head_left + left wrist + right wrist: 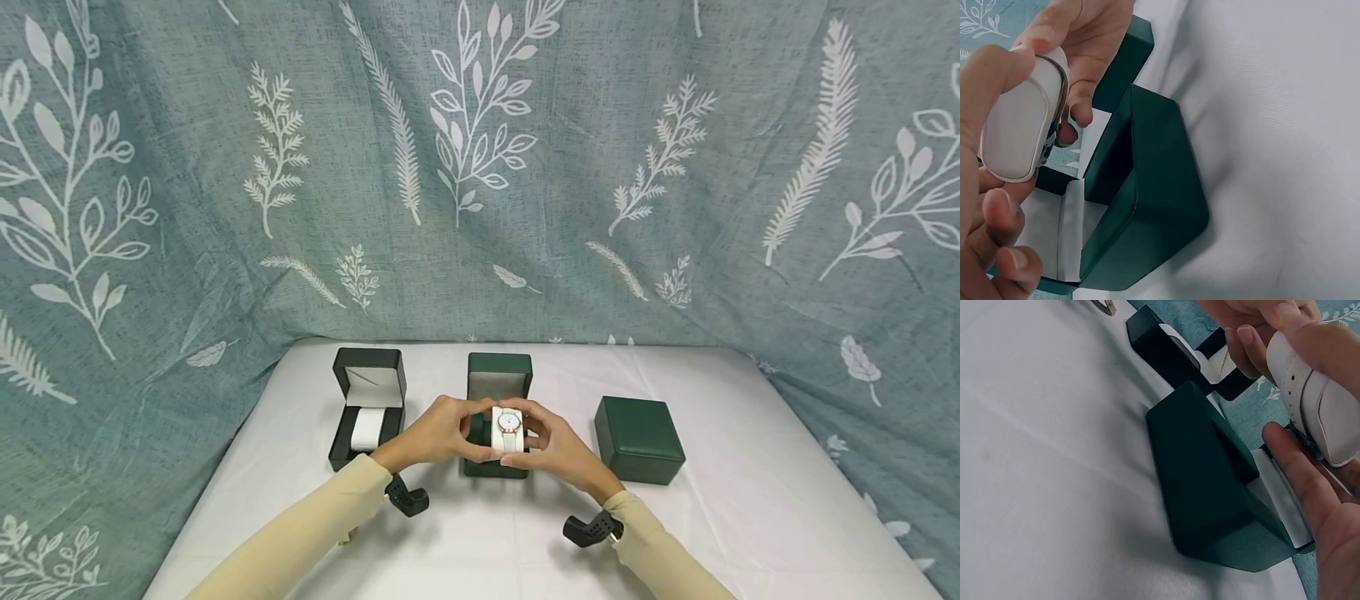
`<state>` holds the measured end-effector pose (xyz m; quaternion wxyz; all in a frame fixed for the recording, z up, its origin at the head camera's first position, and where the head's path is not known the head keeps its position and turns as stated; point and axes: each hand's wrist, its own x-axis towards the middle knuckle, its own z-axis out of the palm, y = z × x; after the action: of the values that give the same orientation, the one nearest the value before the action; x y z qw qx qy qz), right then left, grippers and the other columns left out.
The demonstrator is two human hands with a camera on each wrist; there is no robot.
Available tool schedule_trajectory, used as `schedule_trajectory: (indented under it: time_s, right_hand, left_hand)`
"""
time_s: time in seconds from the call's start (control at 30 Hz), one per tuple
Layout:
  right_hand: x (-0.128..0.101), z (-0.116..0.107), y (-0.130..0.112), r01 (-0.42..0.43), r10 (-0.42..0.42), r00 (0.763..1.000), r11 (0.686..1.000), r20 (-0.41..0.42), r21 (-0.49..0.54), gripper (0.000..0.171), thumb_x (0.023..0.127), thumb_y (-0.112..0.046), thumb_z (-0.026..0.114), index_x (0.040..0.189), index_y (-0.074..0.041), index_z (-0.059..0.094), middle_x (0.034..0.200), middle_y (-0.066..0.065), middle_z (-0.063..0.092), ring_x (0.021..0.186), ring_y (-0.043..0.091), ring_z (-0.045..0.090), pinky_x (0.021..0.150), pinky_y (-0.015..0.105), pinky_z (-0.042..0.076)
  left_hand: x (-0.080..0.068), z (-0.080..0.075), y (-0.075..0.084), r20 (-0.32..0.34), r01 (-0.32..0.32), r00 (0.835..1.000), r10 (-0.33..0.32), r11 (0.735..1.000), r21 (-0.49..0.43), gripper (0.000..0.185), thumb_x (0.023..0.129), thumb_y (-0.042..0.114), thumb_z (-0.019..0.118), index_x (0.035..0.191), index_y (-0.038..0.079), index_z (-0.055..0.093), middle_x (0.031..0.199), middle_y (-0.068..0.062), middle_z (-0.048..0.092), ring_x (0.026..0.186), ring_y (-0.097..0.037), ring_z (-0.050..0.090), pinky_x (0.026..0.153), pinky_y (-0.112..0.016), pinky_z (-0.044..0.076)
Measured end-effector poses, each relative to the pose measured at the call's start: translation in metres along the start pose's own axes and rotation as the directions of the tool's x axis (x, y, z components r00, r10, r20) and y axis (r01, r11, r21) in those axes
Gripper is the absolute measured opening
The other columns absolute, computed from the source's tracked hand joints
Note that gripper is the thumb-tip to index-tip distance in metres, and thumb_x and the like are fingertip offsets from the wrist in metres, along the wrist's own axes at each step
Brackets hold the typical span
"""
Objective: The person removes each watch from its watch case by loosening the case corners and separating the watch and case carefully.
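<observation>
A wristwatch point(508, 422) with a white strap and round white dial is wrapped round a white cushion point(1015, 134). My left hand point(441, 429) pinches one end of the cushion between thumb and fingers. At the other end, my right hand point(562, 450) pinches it the same way. Below and just behind them stands an open green watch box point(496, 468), its lid raised and lined in pale cloth. The right wrist view shows the holed strap point(1297, 387) around the cushion. The hands partly cover the box's inside in the head view.
An open black box point(345, 442) with a white cushion point(368, 429) stands at the left. At the right sits a closed green box point(640, 439). Beside the left forearm, a small gold-toned item point(348, 537) lies partly hidden on the white tablecloth. A patterned curtain hangs behind.
</observation>
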<state>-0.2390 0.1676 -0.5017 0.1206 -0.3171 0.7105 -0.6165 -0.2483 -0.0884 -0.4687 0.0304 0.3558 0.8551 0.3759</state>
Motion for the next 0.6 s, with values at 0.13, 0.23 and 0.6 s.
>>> schedule_trajectory:
  time_s: [0.13,0.23,0.6]
  right_hand:
    - [-0.0007,0.0001,0.0006,0.000,0.000,1.000,0.999,-0.007,-0.036,0.071,0.090,-0.014,0.083,0.151,-0.023,0.048,0.150,0.007,0.048,0.122,0.031,0.059,0.092,0.043,0.055]
    - [-0.0007,0.0000,0.0016,-0.001,0.001,1.000,0.999,-0.008,-0.048,0.070,0.090,-0.014,0.082,0.151,-0.023,0.048,0.150,0.007,0.048,0.121,0.030,0.060,0.092,0.043,0.055]
    - [-0.0009,-0.0002,-0.0002,0.000,0.001,1.000,0.998,0.006,-0.070,0.069,0.091,-0.012,0.080,0.152,-0.021,0.048,0.150,0.006,0.047,0.122,0.029,0.058,0.096,0.040,0.053]
  left_hand:
    - [0.0008,0.0012,-0.0008,0.004,-0.014,1.000,0.014,1.000,0.009,0.077,0.085,0.047,0.083,0.148,0.011,0.057,0.053,0.011,0.043,0.048,-0.003,0.038,0.049,-0.021,0.035]
    - [0.0012,0.0018,-0.0016,0.006,-0.025,1.000,0.025,1.000,0.017,0.076,0.085,0.047,0.083,0.147,0.012,0.058,0.053,0.011,0.044,0.048,-0.003,0.039,0.049,-0.021,0.036]
    - [0.0000,0.0024,-0.0017,0.015,-0.013,1.000,0.013,1.000,0.010,0.072,0.085,0.046,0.083,0.145,0.015,0.060,0.052,0.010,0.045,0.048,-0.004,0.039,0.049,-0.022,0.035]
